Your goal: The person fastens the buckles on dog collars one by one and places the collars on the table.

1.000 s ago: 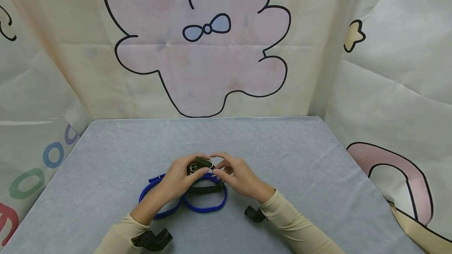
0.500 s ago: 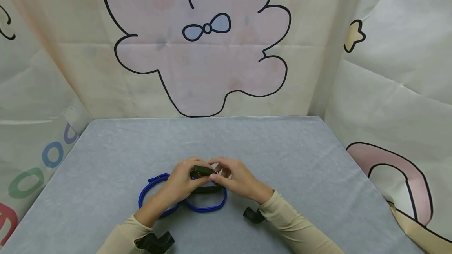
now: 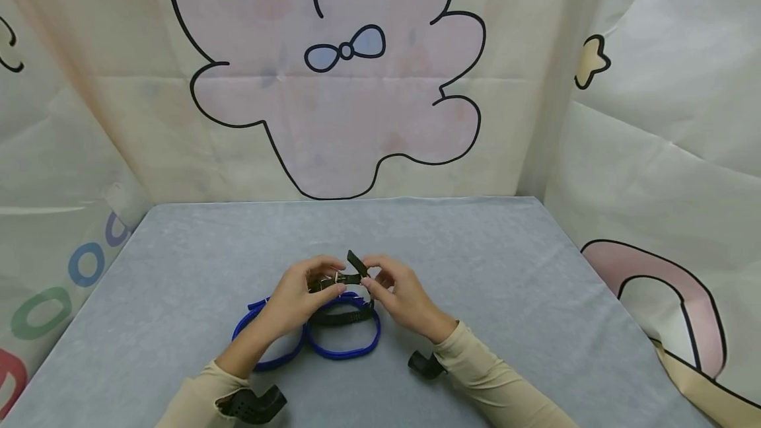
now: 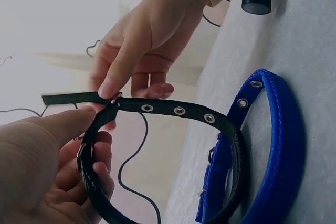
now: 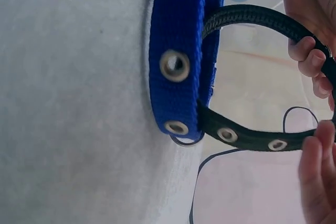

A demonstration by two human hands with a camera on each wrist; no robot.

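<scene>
A dark collar [image 3: 341, 318] with metal eyelets is bent into a loop passing through a blue collar [image 3: 345, 354]. My left hand [image 3: 294, 292] grips the dark loop beside its metal buckle, thumb on the near side. Thumb and fingers of my right hand [image 3: 404, 292] pinch the strap where its free end crosses the band; that end sticks up between the hands. In the left wrist view, the row of eyelets on the dark collar [image 4: 239, 156] faces the camera. The right wrist view shows the blue collar [image 5: 178, 98] standing on edge, its eyelets large.
A second blue loop [image 3: 240, 329] lies to the left, partly behind my left forearm, and meets the first blue collar. Grey cloth covers the table [image 3: 475, 249]. Printed curtains [image 3: 351, 137] hang at the back and both sides.
The strap's free end, lying level between the hands half a second ago, now points up and back. My hands have drawn slightly apart, leaving the buckle in sight.
</scene>
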